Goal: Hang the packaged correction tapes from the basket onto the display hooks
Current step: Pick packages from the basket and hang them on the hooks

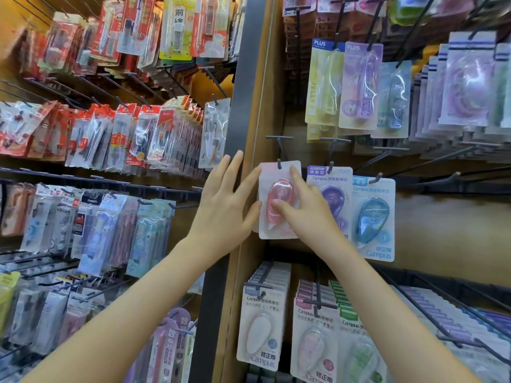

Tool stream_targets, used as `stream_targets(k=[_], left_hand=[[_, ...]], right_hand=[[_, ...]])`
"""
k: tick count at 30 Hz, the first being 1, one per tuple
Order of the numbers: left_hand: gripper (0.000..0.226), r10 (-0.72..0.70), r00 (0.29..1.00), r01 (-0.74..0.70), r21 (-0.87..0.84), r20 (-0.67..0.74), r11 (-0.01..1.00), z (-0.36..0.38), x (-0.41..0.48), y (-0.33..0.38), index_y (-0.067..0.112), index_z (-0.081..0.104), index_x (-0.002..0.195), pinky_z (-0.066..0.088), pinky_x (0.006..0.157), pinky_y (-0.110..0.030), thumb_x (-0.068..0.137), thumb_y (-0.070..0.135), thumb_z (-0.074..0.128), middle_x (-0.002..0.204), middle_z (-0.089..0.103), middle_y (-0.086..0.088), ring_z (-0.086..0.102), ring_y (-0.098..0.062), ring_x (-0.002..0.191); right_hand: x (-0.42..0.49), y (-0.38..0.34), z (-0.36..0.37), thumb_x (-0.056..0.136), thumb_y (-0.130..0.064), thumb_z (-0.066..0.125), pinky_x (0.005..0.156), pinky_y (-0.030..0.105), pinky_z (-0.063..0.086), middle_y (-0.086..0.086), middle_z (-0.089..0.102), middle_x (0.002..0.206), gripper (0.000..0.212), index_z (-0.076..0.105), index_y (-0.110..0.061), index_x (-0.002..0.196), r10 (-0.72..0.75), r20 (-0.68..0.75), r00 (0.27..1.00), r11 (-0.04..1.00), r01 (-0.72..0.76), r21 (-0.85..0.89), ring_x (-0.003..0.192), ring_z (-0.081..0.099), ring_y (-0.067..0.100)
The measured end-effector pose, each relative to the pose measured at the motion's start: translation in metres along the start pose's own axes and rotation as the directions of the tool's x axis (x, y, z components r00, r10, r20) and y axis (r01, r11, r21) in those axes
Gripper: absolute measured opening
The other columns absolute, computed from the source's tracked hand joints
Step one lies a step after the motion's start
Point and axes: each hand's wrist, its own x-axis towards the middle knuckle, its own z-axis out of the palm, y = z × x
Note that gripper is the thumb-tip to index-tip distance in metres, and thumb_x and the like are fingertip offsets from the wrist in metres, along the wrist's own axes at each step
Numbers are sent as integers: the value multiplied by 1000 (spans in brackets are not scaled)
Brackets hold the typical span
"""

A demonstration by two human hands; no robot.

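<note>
A pink correction tape package [279, 200] hangs on a dark display hook [279, 150], the hook's tip poking through its top hole. My right hand [307, 214] holds the package from the front, index finger near its upper edge and thumb across the pink tape body. To the package's left, my left hand [226, 200] is spread with straight fingers, its thumb touching the left edge. A purple package [331, 194] and a blue package [373, 217] hang on the neighbouring hooks to the right. The basket is out of view.
A dark vertical post [240, 106] divides two display bays. Left bay holds dense rows of red and pastel stationery packs [124, 134]. More Campus tape packs [262, 313] hang below, and PLUS packs [359, 84] above. Bare hooks [428, 161] stick out to the right.
</note>
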Motion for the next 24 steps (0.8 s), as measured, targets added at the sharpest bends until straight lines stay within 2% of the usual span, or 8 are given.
stream_targets(k=[2, 4, 6, 8, 12, 17, 20, 24], left_hand=[[58, 18, 999, -20, 55, 45, 998, 4, -2, -5, 22, 37, 146, 6, 116, -41, 92, 42, 39, 159, 14, -12, 4, -27, 147], [58, 31, 998, -33, 35, 58, 999, 5, -4, -7, 23, 33, 147, 4, 116, -41, 92, 41, 36, 160, 9, -10, -3, -24, 147], [58, 27, 998, -26, -22, 49, 999, 6, -5, -7, 24, 28, 149, 3, 117, -40, 93, 39, 33, 161, 6, -8, -9, -18, 147], [56, 23, 999, -21, -74, 37, 997, 7, -7, -8, 25, 25, 150, 4, 118, -40, 95, 36, 30, 161, 6, -6, -10, -16, 147], [53, 18, 999, -14, -134, 31, 991, 7, -9, -9, 26, 24, 150, 2, 119, -37, 98, 34, 27, 161, 4, -1, -9, -13, 148], [52, 8, 998, 0, -131, 64, 991, 6, -9, -9, 26, 27, 149, -1, 117, -31, 98, 36, 26, 160, -1, 3, -13, -9, 146], [52, -8, 996, 23, -178, 86, 984, -3, -21, -7, 30, 22, 150, 1, 117, -27, 99, 38, 26, 161, 3, 2, -8, -9, 147], [53, -122, 989, 141, -278, 84, 950, -28, -83, -8, 26, 25, 149, 5, 114, -10, 98, 37, 34, 157, 14, 6, 9, -5, 145]], right_hand=[[2, -2, 5, 98, -31, 52, 87, 23, 36, 6, 28, 144, 73, 4, -32, 153, 22, -2, 1000, 996, -22, -82, 130, 37, 22], [2, -6, 11, 98, -31, 50, 99, 30, 38, 8, 21, 146, 72, 5, -28, 153, -7, -65, 998, 967, -10, -256, 132, 31, 24], [-1, -9, 17, 96, -32, 52, 112, 36, 26, 10, 10, 153, 72, 9, -19, 152, -117, -156, 981, 884, 32, -466, 139, 16, 26], [-3, -9, 24, 93, -33, 56, 117, 36, 15, 10, 3, 158, 77, 11, -12, 152, -240, -176, 955, 832, 109, -544, 144, 6, 26], [-2, -1, 38, 91, -31, 58, 119, 37, 15, 13, 23, 156, 73, 24, -5, 150, -339, -124, 933, 786, 208, -582, 146, 14, 26], [9, 5, 38, 96, -31, 51, 118, 33, 9, 12, 13, 159, 70, 16, -8, 152, -273, -86, 958, 788, 172, -591, 148, 7, 25], [0, 4, 39, 96, -29, 51, 118, 36, 12, 11, 6, 161, 70, 13, -13, 153, -238, -68, 969, 842, 171, -512, 148, 2, 26], [-54, -14, 60, 93, -21, 55, 119, 38, 14, 14, 16, 158, 70, 20, -14, 152, -379, -151, 913, 883, 309, -353, 148, 9, 28]])
